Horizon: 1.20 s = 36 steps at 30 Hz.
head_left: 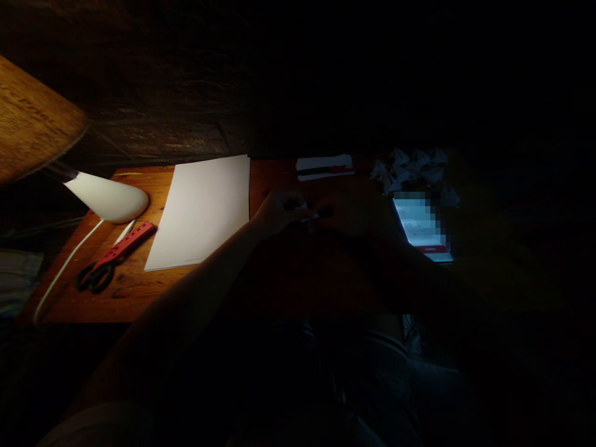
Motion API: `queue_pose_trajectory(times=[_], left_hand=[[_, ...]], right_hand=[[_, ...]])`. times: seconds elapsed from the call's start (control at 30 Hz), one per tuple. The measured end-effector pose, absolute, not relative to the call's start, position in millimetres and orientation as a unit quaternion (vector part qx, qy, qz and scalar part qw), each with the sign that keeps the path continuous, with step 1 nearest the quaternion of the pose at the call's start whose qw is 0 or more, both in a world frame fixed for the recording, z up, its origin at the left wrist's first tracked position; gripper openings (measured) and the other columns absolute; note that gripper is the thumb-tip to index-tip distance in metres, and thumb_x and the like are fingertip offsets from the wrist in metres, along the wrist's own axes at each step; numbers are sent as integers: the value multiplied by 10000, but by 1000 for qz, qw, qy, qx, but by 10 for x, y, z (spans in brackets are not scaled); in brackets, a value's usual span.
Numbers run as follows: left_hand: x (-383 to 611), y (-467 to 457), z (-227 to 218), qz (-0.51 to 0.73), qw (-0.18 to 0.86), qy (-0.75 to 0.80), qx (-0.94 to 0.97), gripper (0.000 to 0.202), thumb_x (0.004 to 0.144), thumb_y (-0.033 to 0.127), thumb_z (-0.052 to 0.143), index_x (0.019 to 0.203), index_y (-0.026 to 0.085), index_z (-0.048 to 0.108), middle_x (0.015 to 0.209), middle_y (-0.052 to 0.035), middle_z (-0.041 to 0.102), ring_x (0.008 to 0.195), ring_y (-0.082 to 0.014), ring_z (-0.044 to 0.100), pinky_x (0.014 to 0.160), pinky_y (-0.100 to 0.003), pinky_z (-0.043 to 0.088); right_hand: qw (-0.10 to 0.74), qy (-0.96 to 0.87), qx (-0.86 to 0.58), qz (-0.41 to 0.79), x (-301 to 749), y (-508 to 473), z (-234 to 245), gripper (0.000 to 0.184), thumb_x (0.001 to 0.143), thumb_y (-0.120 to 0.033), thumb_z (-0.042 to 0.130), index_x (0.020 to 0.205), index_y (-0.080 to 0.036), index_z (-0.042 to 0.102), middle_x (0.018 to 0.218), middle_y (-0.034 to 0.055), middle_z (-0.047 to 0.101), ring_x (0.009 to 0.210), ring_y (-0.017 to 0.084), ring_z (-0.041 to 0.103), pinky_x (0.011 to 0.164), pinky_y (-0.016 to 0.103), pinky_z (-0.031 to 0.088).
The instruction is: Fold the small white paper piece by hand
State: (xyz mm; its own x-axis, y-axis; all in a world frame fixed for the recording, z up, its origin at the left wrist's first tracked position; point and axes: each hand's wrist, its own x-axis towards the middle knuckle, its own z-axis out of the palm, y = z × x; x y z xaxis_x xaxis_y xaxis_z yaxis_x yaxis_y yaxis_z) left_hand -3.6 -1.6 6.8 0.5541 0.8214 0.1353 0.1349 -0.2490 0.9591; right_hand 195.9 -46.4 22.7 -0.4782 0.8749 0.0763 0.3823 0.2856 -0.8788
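A small folded piece of white paper (307, 214) is held over the middle of the wooden table. My left hand (275, 211), lit by the lamp from the left, pinches it between thumb and fingers. From the other side my right hand (338, 214) closes on the same paper; it lies in deep shadow and its fingers show only faintly. Left of my left hand lies a stack of plain white sheets (205, 211). Beyond my hands are narrow white paper strips (325, 162) with a dark and red slim tool (326, 169) on top.
A lamp (109, 195) with a brown shade stands at the left, its white cord running off the table (153, 285). Scissors with black handles (100, 276) lie beside a red perforated piece (125, 243). At right are several folded white papers (410, 171) and a lit screen (421, 226).
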Motion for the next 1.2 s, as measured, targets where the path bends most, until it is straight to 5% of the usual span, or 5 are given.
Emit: queue_pose_trajectory(times=[0.33, 0.7, 1.2], left_hand=[[-45, -26, 70, 341, 527, 302, 717, 468, 638, 431, 921, 587, 170, 536, 613, 27, 546, 574, -78, 500, 543, -247, 361], [-35, 3, 51, 395, 570, 326, 643, 466, 623, 315, 929, 612, 172, 485, 594, 50, 543, 529, -54, 502, 495, -198, 360], [-34, -16, 90, 377, 590, 287, 654, 538, 593, 437, 949, 573, 168, 484, 603, 46, 518, 545, -59, 487, 511, -211, 387]], right_hand=[[288, -733, -397, 471, 1958, -457, 237, 125, 713, -296, 793, 725, -175, 762, 735, -17, 669, 669, 127, 570, 617, 254, 405], [299, -714, -441, 454, 1968, -447, 228, 555, 775, -708, 707, 732, -155, 720, 674, 8, 616, 621, 126, 500, 570, 261, 348], [358, -686, -409, 483, 1915, -477, 243, 443, 729, -545, 801, 601, -177, 590, 662, -24, 566, 655, 113, 493, 623, 257, 373]])
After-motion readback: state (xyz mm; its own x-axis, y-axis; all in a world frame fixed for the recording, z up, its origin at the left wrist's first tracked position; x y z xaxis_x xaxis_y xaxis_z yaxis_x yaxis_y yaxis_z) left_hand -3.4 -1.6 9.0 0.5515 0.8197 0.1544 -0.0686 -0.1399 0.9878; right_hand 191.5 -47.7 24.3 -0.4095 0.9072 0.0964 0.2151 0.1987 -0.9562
